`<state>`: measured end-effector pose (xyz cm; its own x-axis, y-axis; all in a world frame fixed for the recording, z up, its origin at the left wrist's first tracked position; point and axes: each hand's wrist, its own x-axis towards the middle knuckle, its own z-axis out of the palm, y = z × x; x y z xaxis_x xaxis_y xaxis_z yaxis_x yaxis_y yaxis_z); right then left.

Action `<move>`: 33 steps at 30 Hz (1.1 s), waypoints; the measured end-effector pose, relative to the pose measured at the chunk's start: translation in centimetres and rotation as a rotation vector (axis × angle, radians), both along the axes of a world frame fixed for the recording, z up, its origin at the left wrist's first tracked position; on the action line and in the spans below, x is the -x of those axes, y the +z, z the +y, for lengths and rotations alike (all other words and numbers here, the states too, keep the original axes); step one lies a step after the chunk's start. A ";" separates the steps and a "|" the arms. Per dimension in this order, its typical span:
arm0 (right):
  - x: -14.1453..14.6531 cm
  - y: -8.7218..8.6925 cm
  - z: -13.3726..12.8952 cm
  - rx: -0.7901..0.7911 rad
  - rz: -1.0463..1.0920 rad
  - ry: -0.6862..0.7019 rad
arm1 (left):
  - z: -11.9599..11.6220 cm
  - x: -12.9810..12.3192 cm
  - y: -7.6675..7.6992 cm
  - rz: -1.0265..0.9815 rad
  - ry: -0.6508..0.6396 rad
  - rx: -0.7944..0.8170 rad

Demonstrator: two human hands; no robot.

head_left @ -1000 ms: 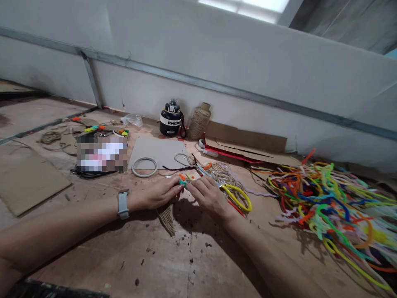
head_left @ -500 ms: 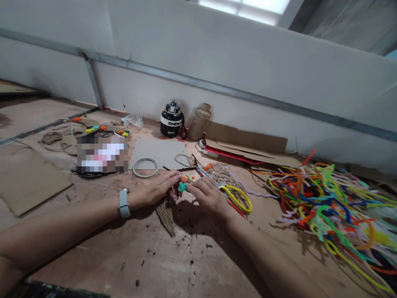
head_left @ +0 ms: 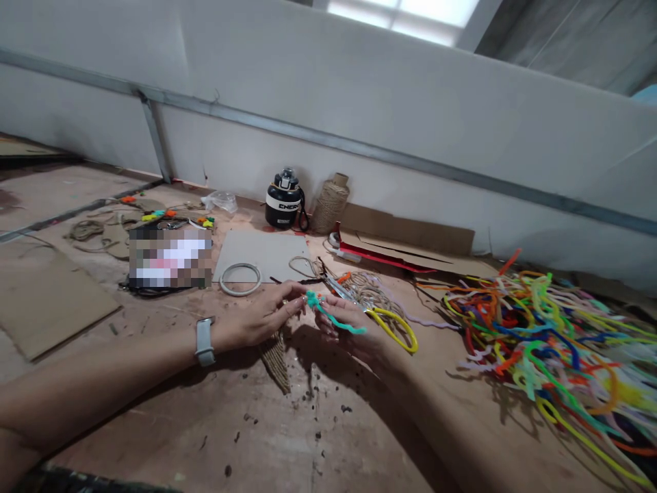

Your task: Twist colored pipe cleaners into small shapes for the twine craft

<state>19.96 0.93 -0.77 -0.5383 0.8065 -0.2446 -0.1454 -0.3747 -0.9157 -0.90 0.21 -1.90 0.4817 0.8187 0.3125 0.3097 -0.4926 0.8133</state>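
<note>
A turquoise pipe cleaner (head_left: 339, 325) is bunched into a small curled shape at one end. Its loose tail runs across my right hand (head_left: 354, 332). My left hand (head_left: 267, 315) pinches the bunched end between thumb and fingertips. From the other side, the fingers of my right hand close on the same bunch. Below my left hand a brown piece covered in rows of twine (head_left: 276, 363) rests on the table, its upper part hidden by the hand. Scissors with yellow handles (head_left: 395, 330) lie just beyond my right hand, beside a tangle of loose twine (head_left: 377, 291).
Many coloured pipe cleaners (head_left: 544, 349) are heaped at the right. Behind my hands are a white ring (head_left: 222, 279), a grey board (head_left: 267, 246), a black bottle (head_left: 281, 205) and a twine spool (head_left: 331, 205). Cardboard (head_left: 51, 301) lies at the left.
My right hand has turned so its fingers face up, and the turquoise pipe cleaner's tail now shows across it. The bunched end has moved slightly up and right.
</note>
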 end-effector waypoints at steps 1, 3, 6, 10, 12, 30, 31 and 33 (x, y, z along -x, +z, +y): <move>0.0 0.0 -0.1 0.022 0.016 0.029 | 0.0 0.0 0.1 0.003 -0.013 0.040; -0.1 -0.1 -0.2 0.050 0.043 0.072 | 0.0 -0.1 0.2 -0.016 -0.043 0.152; 0.0 -0.5 -0.3 0.077 0.065 0.082 | 0.0 -0.3 0.2 -0.086 -0.120 0.324; 0.4 -0.9 -0.2 0.080 0.096 -0.021 | -0.2 -0.8 0.2 -0.197 -0.180 0.463; 0.7 -0.9 0.0 0.050 0.100 -0.079 | -0.3 -1.1 0.2 -0.262 -0.126 0.515; 2.4 -1.8 -2.0 -0.258 0.048 -0.214 | -1.2 -2.5 -0.6 -0.355 0.206 0.373; 2.4 -1.9 -1.8 -0.242 0.040 -0.242 | -1.2 -2.5 -0.7 -0.361 0.175 0.392; 2.4 -2.0 -1.7 -0.155 0.064 -0.301 | -1.2 -2.5 -0.7 -0.354 0.095 0.444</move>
<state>17.53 -0.72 -2.76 -0.2809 0.9564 -0.0801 -0.2869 -0.1634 -0.9439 1.56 -1.02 -2.56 0.3282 0.9428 0.0576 0.0074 -0.0635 0.9980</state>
